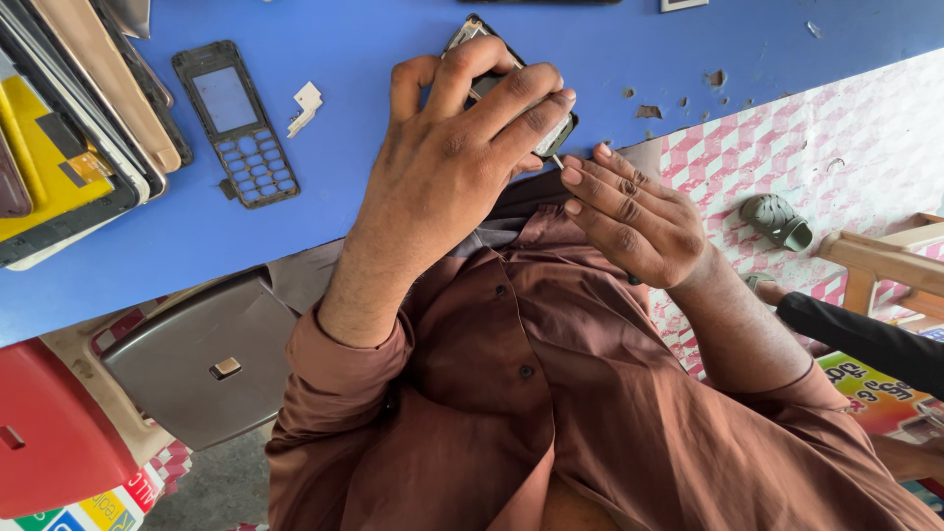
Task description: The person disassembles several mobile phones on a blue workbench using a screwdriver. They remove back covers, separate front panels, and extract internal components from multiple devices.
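Note:
My left hand (447, 157) is closed over a small dark phone body (470, 31) lying at the near edge of a blue table (393, 39). Only the phone's top corner and a bit of its lower end show past my fingers. My right hand (629, 221) pinches a thin metal tool (558, 161), its tip touching the phone's lower end beside my left fingertips. Both brown sleeves and my brown shirt fill the lower frame.
A black keypad front frame (236, 123) and a small white plastic piece (307, 103) lie on the table's left. Stacked devices and covers (69, 128) sit far left. Below are a grey case (211, 359) and red box (49, 433). Another person's black sleeve (865, 344) reaches in right, near a sandal (777, 221).

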